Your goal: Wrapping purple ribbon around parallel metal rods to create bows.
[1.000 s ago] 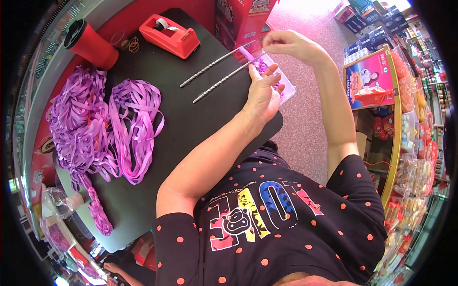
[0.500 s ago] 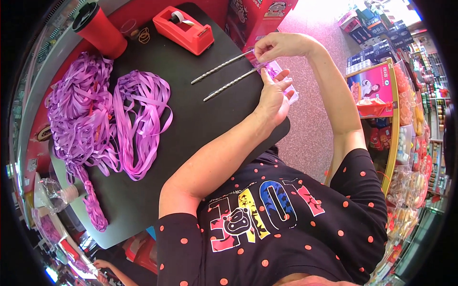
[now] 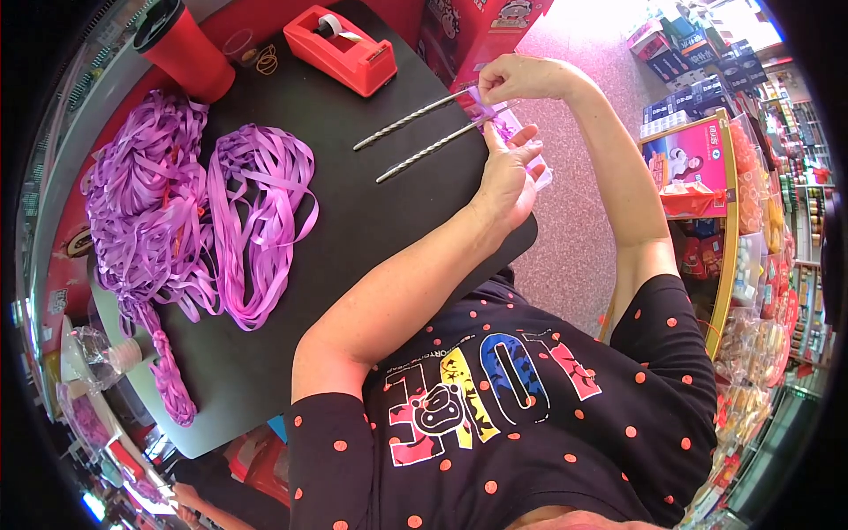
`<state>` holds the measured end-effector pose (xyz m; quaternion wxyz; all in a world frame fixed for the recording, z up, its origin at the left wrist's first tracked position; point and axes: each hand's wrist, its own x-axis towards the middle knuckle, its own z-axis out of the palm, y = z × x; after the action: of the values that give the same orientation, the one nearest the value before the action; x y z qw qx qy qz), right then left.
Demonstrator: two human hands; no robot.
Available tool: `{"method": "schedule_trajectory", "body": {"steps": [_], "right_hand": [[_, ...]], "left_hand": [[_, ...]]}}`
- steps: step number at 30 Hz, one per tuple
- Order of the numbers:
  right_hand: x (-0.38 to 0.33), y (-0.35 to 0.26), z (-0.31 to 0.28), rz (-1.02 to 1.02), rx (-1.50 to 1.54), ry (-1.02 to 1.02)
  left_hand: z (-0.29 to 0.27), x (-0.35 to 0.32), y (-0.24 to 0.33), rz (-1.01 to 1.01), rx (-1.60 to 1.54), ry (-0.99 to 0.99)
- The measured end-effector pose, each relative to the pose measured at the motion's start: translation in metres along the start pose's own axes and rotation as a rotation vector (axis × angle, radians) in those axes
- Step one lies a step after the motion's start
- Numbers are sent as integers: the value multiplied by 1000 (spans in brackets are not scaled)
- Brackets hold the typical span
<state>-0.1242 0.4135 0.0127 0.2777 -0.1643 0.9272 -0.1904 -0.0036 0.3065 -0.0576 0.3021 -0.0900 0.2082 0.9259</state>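
Observation:
Two twisted metal rods (image 3: 430, 152) lie side by side over the table's right part, their far-right ends at my hands. A purple ribbon (image 3: 482, 109) runs across those ends. My right hand (image 3: 526, 79) pinches the ribbon by the end of the farther rod, fingers closed. Nearer to me, my left hand (image 3: 508, 172) has its thumb against the ribbon at the other rod, its other visible fingers loosely bent; its index finger is hidden. A clear plastic box (image 3: 543, 177) with purple pieces sits partly behind my left hand.
On the black table (image 3: 340, 212) lie a big heap of purple ribbon (image 3: 150, 203) and a looser bundle of ribbon (image 3: 262, 221). A red tape dispenser (image 3: 343, 53), a red tumbler (image 3: 190, 53) and rubber bands (image 3: 266, 60) stand or lie at the back. Another person's hand (image 3: 185, 496) shows lower left.
My right hand has moved slightly away from me, and more purple ribbon shows between the two rod ends. My left hand has barely moved. The other person's hand at lower left has shifted.

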Motion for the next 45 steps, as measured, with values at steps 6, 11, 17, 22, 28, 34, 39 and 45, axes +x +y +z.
{"method": "schedule_trajectory", "body": {"steps": [6, 11, 17, 22, 28, 34, 39, 45], "right_hand": [[0, 4, 4, -4, -43, 51], [-1, 8, 6, -36, 6, 85], [-1, 14, 15, -9, -15, 149], [-20, -8, 31, 44, -69, 342], [-17, 67, 48, -76, 721, 493], [12, 66, 93, -13, 1404, 141], [39, 75, 115, -349, 1616, -180], [58, 81, 115, -560, 1579, -303]], "left_hand": [[0, -1, 0, 0, 9, -3], [-1, 0, -1, -2, 13, -17], [0, -1, -1, -3, 4, -21], [-3, 0, 2, -2, -12, -4], [-1, 1, -2, -2, 0, -51], [1, -6, 5, -24, -58, -19], [1, -7, 7, -63, -62, -13], [3, -9, 9, -60, -65, 13]]}}
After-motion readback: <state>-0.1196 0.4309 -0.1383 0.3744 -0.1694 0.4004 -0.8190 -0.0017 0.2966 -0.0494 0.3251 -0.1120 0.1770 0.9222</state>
